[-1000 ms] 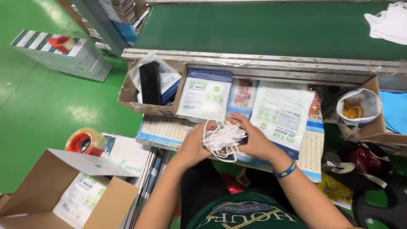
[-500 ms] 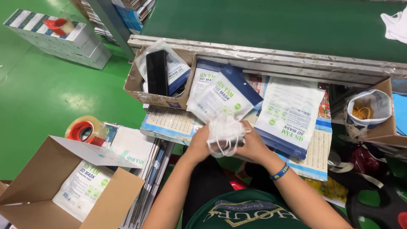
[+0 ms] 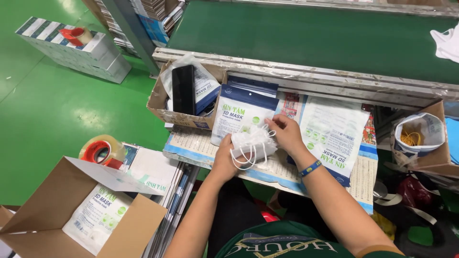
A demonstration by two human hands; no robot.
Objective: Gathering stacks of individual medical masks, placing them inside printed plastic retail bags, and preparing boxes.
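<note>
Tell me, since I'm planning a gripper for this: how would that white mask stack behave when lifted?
The mask stack, pinched between the left hand and right hand, looks soft and probably light. Its ear loops dangle freely, so they would likely snag. Being loose layers, it may fan apart unless squeezed.

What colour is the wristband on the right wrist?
Blue, with small yellow marks: the wristband, in the head view.
</note>
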